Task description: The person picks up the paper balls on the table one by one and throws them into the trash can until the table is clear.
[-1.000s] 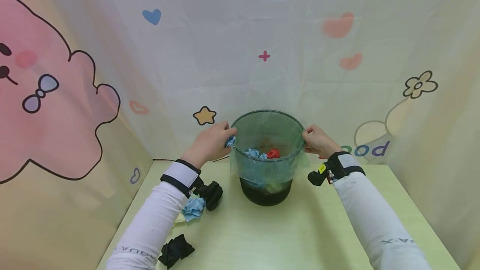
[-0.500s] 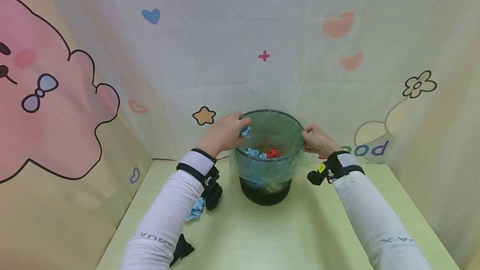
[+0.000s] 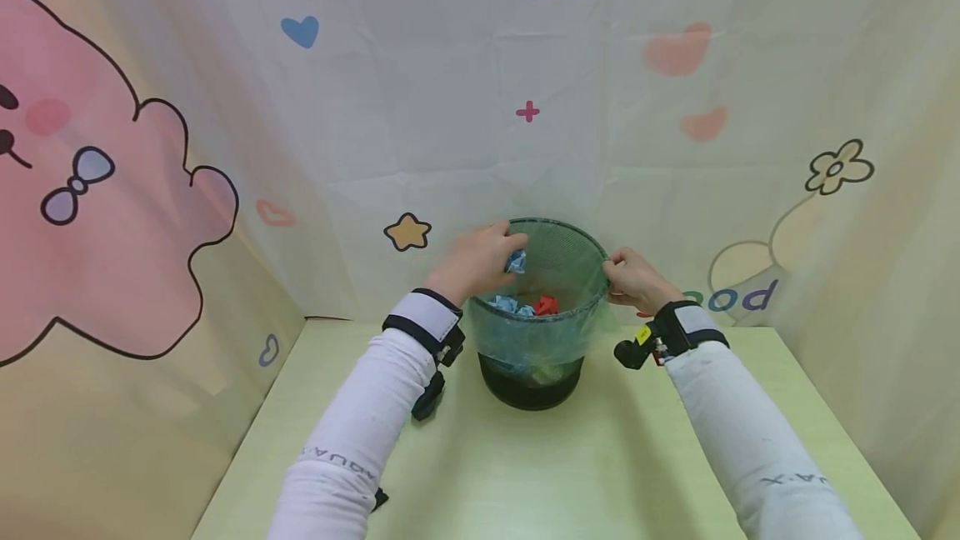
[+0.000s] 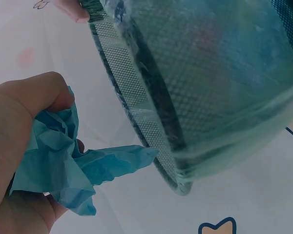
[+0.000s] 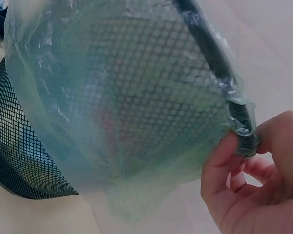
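A crumpled blue paper ball (image 4: 58, 158) is gripped in my left hand (image 3: 474, 261), which is over the left side of the bin's mouth in the head view. The mesh wastebasket (image 3: 531, 390) stands upright on the table, lined with a translucent green plastic bag (image 5: 136, 112) folded over its rim. My right hand (image 3: 637, 282) pinches the rim and bag at the right side, thumb and fingers on either side of it in the right wrist view. Inside the bin lie blue paper (image 3: 506, 304) and a red paper ball (image 3: 546, 305).
A black crumpled piece (image 3: 429, 397) lies on the table left of the bin, partly behind the left wrist. Another black piece (image 3: 380, 498) shows beside the left forearm. A printed curtain (image 3: 450, 107) stands right behind the bin.
My left hand has moved right with the blue paper ball, from outside the left rim to over the bin's mouth. My right hand stays at the rim. The left arm now hides the table's blue piece.
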Demonstrator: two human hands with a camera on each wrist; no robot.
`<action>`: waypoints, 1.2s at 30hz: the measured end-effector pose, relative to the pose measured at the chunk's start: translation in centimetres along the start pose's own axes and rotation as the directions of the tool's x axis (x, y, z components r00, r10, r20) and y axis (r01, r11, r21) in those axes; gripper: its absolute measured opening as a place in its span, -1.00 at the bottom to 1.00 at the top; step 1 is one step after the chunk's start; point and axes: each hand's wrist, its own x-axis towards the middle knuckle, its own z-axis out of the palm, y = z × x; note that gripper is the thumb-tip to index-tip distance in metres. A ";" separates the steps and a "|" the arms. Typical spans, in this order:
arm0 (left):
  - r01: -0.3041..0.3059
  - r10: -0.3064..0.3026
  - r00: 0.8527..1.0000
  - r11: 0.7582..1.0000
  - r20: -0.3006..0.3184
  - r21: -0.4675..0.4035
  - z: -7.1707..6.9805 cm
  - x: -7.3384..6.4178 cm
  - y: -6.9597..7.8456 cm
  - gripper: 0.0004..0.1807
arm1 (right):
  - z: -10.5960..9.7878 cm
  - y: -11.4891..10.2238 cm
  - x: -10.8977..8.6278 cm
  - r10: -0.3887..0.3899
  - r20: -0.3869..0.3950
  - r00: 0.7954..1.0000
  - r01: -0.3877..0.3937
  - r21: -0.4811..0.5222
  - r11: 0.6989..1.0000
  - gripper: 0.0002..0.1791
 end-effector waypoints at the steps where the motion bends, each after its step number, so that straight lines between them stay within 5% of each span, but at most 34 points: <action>1: -0.004 0.004 1.000 1.000 0.004 0.000 0.0 0.1 0.2 -0.48 | 0.0 0.0 0.0 0.003 -0.001 1.000 -0.003 0.000 1.000 -0.92; 36: -0.038 0.037 0.999 0.999 -0.008 -0.038 0.9 2.3 3.1 -0.49 | -0.6 -0.2 0.3 0.082 0.015 0.996 -0.082 -0.003 0.997 -0.91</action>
